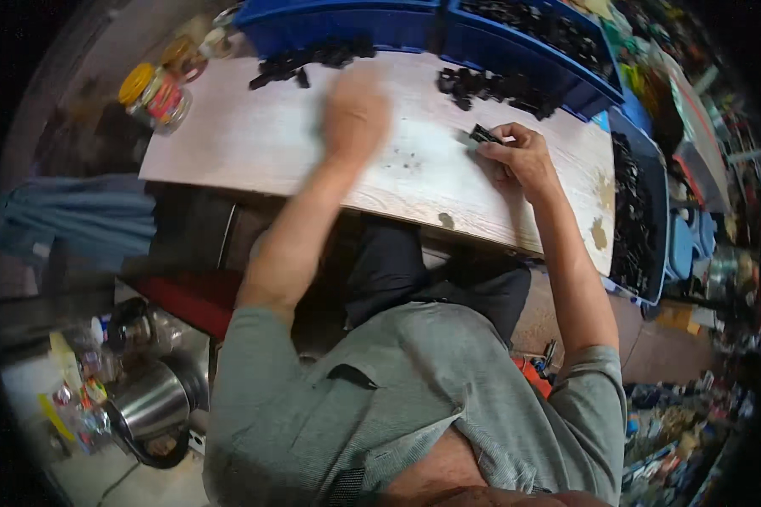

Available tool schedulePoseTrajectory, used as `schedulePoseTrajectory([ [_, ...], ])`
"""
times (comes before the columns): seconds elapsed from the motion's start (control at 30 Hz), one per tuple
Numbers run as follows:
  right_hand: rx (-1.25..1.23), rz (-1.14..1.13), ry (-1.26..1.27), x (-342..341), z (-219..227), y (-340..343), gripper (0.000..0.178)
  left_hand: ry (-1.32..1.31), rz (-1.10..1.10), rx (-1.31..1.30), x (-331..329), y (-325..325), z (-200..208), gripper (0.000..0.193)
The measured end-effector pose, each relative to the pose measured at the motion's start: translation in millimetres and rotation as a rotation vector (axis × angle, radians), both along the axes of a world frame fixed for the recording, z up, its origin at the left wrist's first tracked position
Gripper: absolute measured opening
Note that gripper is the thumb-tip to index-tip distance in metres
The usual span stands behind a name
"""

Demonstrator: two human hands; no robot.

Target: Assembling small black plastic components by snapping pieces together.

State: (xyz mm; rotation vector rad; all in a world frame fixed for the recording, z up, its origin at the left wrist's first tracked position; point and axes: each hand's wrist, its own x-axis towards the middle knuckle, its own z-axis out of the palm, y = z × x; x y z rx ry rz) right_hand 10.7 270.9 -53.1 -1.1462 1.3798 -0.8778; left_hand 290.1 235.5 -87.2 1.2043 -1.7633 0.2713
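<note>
Head view: the right hand (pixel 524 154) pinches a small black part (pixel 484 134) over the table (pixel 254 144); the left hand (pixel 357 116) blurs beside a black pile (pixel 330 54), grip unclear. Picking parts seems in hand; next calls for a precise pinch.

Yellow-lidded jar (pixel 162 101), metal kettle (pixel 152 399), blue cloth (pixel 76 215)

In the frame's upper middle, the counter (pixel 444 182) leaves a free way between the left hand (pixel 357 117) and the right hand (pixel 526 154); beyond, black pieces (pixel 465 87) and blue bins (pixel 490 49) obstruct the passage.
</note>
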Motion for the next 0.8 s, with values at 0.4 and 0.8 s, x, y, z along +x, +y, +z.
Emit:
schedulePoseTrajectory([
  [0.4, -0.138, -0.702, -0.034, -151, 8, -9, 0.039, -0.192, 0.241, 0.280, 82, -23, -10, 0.027],
  [0.8, 0.017, -0.547, 0.065, -85, 10, -58, 0.039, -0.186, 0.293, 0.246, 73, -23, -15, 0.027],
])
